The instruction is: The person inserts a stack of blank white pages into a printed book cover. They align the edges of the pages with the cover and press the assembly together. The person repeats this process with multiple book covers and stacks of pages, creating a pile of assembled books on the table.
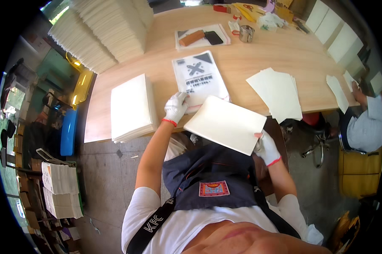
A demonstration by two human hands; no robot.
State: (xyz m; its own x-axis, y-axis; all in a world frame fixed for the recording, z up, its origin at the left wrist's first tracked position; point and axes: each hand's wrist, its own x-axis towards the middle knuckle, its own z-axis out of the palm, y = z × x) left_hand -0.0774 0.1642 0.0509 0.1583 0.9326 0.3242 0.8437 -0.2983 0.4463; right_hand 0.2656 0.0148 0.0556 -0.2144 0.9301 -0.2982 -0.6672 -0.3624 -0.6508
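My right hand [267,148], in a white knit glove with a red cuff, grips the right edge of a cream sheet stack [224,125]. The stack is tilted and hangs over the table's front edge, above my lap. My left hand [176,108], gloved the same way, is closed at the near left edge of a printed plastic bag [196,74]. That bag lies on top of a flat pile of similar bags, and the cream stack covers its near right corner. Left of this hand stands a thick, neat stack of white sheets [132,108].
Tall paper stacks [110,29] rise at the far left. Fanned sheets [275,91] lie to the right. Farther back are a brown block [191,38], a black phone-like object [213,38] and a metal cup [246,34]. Another person [364,120] sits at the right edge.
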